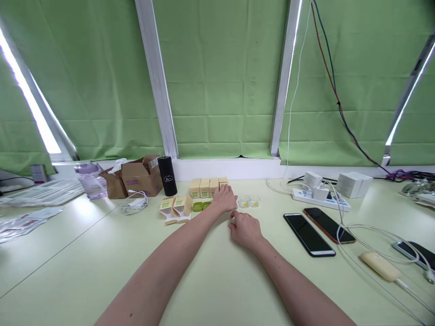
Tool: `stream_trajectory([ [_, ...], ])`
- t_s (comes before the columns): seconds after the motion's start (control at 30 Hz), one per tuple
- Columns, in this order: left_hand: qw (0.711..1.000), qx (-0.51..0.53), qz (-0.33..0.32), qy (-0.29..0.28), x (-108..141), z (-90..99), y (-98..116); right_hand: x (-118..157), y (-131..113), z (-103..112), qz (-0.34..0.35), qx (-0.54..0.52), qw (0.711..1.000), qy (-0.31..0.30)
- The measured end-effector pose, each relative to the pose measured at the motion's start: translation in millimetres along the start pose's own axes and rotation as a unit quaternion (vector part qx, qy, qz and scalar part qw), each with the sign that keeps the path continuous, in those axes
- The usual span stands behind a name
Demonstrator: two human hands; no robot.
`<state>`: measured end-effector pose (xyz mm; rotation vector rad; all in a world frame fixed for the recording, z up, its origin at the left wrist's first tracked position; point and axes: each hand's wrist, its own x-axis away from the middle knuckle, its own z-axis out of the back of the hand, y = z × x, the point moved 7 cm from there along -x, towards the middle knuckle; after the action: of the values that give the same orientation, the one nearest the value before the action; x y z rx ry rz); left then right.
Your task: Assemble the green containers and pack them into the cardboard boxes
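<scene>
My left hand (224,198) reaches forward with its fingers stretched over the right end of a row of small tan boxes (205,187). Its fingertips lie at the rightmost box (223,180), which the hand partly hides. Just nearer to me, my right hand (246,228) rests on the table with its fingers curled in; no object shows in them. Beyond the right hand sit clear round plastic cases (248,201) with yellow bits inside. Left of my left wrist are small green containers (197,206) and two opened tan boxes (175,208) with flaps out.
Phones (309,234), a white cable (377,226) and a power strip (321,199) lie on the right. A black cylinder (167,175), a cardboard box (141,176), a coiled charger (136,203) and a purple bottle (91,181) stand or lie at left. Green blinds hang behind.
</scene>
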<state>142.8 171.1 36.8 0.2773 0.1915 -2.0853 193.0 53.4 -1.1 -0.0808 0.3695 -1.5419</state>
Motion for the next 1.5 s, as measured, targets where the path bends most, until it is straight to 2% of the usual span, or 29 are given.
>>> stream_trajectory([
  [0.43,0.998,0.009,0.044,-0.034,-5,-11.9,-6,-1,0,-1,0.002,0.004,1.0,0.002],
  [0.57,0.998,0.025,0.05,-0.036,-2,-9.0,-6,-1,0,-2,0.002,0.004,1.0,-0.002],
  [0.67,0.998,0.031,0.046,-0.005,2,4.7,-7,-2,1,-3,0.003,0.002,1.0,0.002],
  [0.77,0.996,0.046,0.035,0.068,7,30.0,-15,-2,2,-4,0.007,-0.003,1.0,0.008],
  [0.87,0.994,0.044,0.038,0.088,10,50.3,-36,-2,2,-5,0.006,-0.007,1.0,0.007],
  [1.0,0.995,0.038,0.054,0.079,14,66.0,-73,-1,1,-3,0.005,-0.01,1.0,0.002],
  [1.1,0.995,0.031,0.066,0.064,24,66.9,-96,-1,0,-2,0.002,-0.013,1.0,-0.001],
  [1.2,0.996,0.023,0.065,0.051,43,59.5,-108,-1,0,-3,0.0,-0.012,1.0,-0.001],
  [1.37,0.997,0.019,0.042,0.054,83,42.0,-108,-2,1,-4,0.003,-0.012,1.0,0.002],
  [1.5,0.996,0.025,0.011,0.088,105,36.7,-102,-3,1,-5,0.007,-0.011,1.0,0.002],
])
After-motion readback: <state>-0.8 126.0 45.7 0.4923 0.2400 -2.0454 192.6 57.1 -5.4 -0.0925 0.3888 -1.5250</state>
